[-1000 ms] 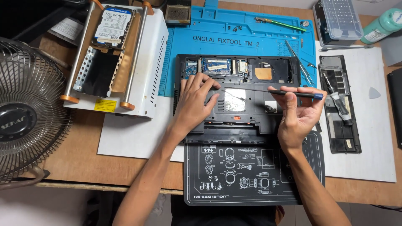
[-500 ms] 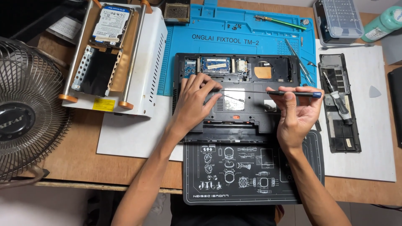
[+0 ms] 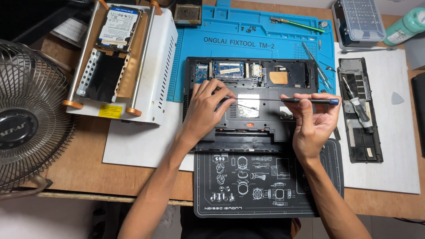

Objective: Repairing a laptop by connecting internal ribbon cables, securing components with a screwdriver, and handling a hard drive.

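Laptop (image 3: 250,104), flipped bottom-up, lies between the blue mat (image 3: 248,37) and black mat (image 3: 265,181). Our left hand (image 3: 206,108) presses flat on it, grasping nothing, to steady it; our right hand (image 3: 312,121) pinches a screwdriver (image 3: 310,101) level, tip toward the middle.

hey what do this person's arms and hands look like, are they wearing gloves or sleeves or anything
Both forearms are bare up to the frame edge, with no sleeves in view. The left hand and right hand wear no gloves, and no rings, watch or wristband show on either.
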